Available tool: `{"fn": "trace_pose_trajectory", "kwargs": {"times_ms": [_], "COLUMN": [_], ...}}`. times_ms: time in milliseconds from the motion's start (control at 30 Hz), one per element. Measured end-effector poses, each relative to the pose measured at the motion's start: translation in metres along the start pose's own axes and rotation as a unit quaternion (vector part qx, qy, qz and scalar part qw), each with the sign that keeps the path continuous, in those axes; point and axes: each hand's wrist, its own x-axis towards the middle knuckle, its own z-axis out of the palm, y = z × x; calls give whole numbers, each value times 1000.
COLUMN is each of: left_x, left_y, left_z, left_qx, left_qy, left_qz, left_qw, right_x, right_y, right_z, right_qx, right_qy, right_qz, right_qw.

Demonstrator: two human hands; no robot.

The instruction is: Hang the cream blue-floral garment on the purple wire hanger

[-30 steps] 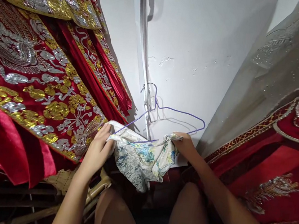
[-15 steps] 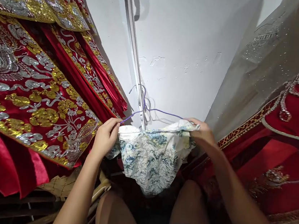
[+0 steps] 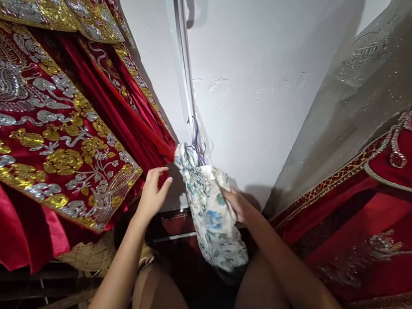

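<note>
A white floral top [image 3: 211, 215] with blue and green patches hangs turned sideways from a purple wire hanger [image 3: 196, 136]. The hanger's upper part shows against a pale metal pole, while its arms are mostly hidden inside the cloth. My right hand [image 3: 236, 203] grips the top's right edge, with some fingertips hidden by fabric. To the left of the top, my left hand [image 3: 154, 193] is apart from it, thumb and fingers spread and holding nothing.
Red drapes with gold and silver sequins [image 3: 62, 159] hang close on the left. Another red beaded cloth [image 3: 403, 199] and a sheer grey glittery fabric [image 3: 331, 115] are on the right. The metal pole [image 3: 184, 51] runs up the white wall [image 3: 257, 45].
The top and hanger have turned from facing me to sideways. My left hand has let go of the hanger end; my right hand has moved down and left along the top.
</note>
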Motion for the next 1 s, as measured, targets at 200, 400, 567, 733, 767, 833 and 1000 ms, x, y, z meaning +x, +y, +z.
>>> {"fn": "trace_pose_trajectory", "kwargs": {"times_ms": [200, 400, 567, 733, 767, 833, 1000], "left_x": [7, 23, 29, 18, 15, 10, 11], "left_y": [-5, -7, -5, 5, 8, 17, 52], "left_z": [-2, 7, 17, 27, 26, 19, -15], "left_qx": [-13, 4, 7, -25, -27, -13, 85], "left_qy": [24, 20, 27, 42, 48, 64, 65], "left_qz": [1, 26, 31, 11, 17, 52, 142], "left_qw": [1000, 999, 999, 999, 998, 997, 984], "right_x": [1, -5, -33, -39, -39, -40, -60], "right_y": [2, -10, -24, -40, -45, -57, -76], "right_z": [-3, -34, -29, -22, -26, -40, -64], "right_qx": [161, 52, -170, -166, -108, 5, 125], "right_qy": [26, 187, 68, 49, 68, 100, 141], "right_qz": [119, -30, -54, -51, -50, -33, -10], "right_qw": [979, 981, 982, 984, 991, 994, 982]}}
